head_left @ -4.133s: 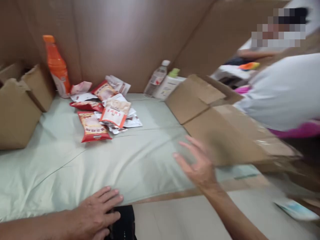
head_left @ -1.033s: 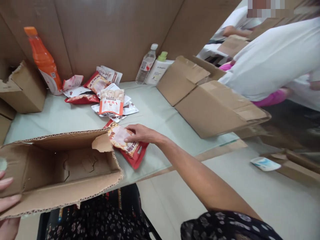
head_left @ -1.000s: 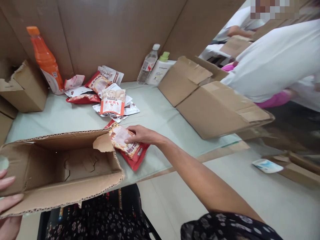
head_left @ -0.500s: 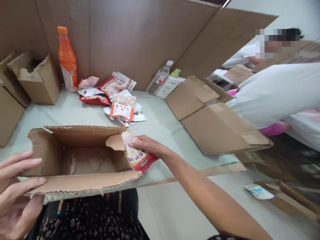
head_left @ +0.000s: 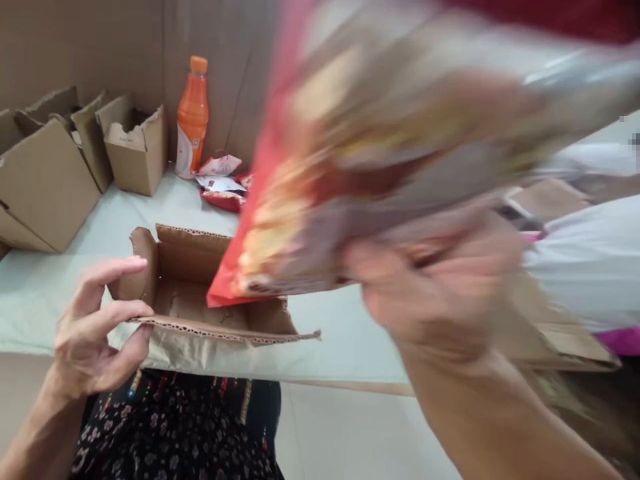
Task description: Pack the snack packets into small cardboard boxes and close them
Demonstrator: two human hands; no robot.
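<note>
From the head camera, the right hand [head_left: 430, 293] is up close to the lens, blurred, its fingers clamped on a red and cream foil snack packet [head_left: 350, 167] that fills most of the upper frame. The packet hangs in the air above the table, its lower red corner over the right end of the open brown corrugated cardboard box [head_left: 200, 293]; whether it touches the box I cannot tell through the blur.

The left hand [head_left: 93, 330] is at the box's left end, fingers spread and curled, fingertips right at the torn left wall and the front edge; it looks to be steadying the box rather than closed round it. The box lies at the near edge of the pale green cloth-covered table [head_left: 45, 287], its open top facing up, nothing visible inside it.

Further back, a tall orange drink bottle [head_left: 191, 120] stands upright against the brown cardboard wall [head_left: 90, 40]. Just beside its base lies a small heap of red and white snack packets [head_left: 223, 183], partly hidden behind the raised packet. To the left, a group of folded brown cardboard boxes [head_left: 60, 167] stands on the table, the nearest to the bottle open at the top.

At the right edge, a person in white clothing [head_left: 590, 260] shows beyond a flat piece of brown cardboard [head_left: 565, 340]. Below the table edge, dark floral-print fabric [head_left: 175, 427] covers the wearer's lap.
</note>
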